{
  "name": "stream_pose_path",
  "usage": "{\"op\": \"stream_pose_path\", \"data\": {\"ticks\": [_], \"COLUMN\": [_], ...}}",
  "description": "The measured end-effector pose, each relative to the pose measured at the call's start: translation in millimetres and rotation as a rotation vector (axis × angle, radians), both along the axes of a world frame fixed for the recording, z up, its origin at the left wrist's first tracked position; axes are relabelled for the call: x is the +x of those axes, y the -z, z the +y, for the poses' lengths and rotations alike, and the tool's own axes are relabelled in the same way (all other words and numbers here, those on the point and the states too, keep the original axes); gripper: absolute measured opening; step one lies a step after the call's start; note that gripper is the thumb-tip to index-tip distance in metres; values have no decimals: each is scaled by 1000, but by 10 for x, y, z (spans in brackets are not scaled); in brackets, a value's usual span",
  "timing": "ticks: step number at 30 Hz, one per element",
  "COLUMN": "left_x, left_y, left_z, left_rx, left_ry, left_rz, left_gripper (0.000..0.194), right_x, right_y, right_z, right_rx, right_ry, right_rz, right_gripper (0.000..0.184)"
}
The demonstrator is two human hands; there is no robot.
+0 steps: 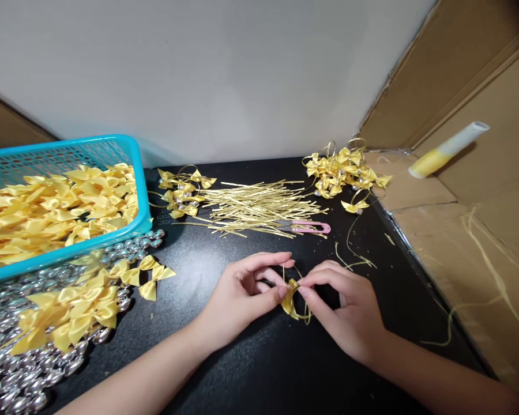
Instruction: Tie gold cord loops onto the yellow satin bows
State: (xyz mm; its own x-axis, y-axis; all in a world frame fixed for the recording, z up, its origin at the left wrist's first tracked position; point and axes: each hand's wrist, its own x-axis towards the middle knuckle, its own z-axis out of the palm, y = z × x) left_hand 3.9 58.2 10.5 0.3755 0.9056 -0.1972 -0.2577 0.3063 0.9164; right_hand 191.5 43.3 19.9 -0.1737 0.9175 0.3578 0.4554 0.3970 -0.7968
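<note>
Between my two hands, low over the black table, is a yellow ribbon bow (289, 304) with thin gold cord looping around it. My left hand (251, 288) pinches the bow's left side between thumb and fingers, its index finger stretched above. From the right, my right hand (343, 302) closes thumb and index finger at the bow's middle, on the cord. Just beyond my hands lie a heap of gold cord lengths (259, 204) and pink-handled thread snips (309, 226). The bow's knot is partly hidden by my fingertips.
A turquoise basket (143, 190) of yellow bows stands at the left. Loose bows (78, 311) lie on silver beads (38, 369) before it. Bows with cord loops (339, 170) are piled at the back right, beside cardboard (471, 242) holding a yellow-white tube (447, 151).
</note>
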Motion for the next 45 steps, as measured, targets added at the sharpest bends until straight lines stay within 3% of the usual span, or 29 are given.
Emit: {"op": "stream_pose_path", "data": {"ticks": [4,14,20,31,45], "left_x": [-11,-12,12,29,24], "left_y": [-11,2,-11,-34,-34], "left_z": [-4,-23,-35,-52,-55], "left_rx": [55,120,145,187,186], "left_ry": [18,35,11,-14,1], "left_rz": [5,55,108,150,172], "left_gripper": [44,53,57,60,59], "right_x": [2,7,-8,-32,-24], "right_y": [11,5,22,32,79], "right_z": [8,19,-6,-31,-36], "right_rx": [-28,-83,-104,-84,-82], "right_ry": [2,-155,-113,-24,-49], "right_rz": [23,105,152,-40,-17], "right_gripper": [14,16,14,16,16]}}
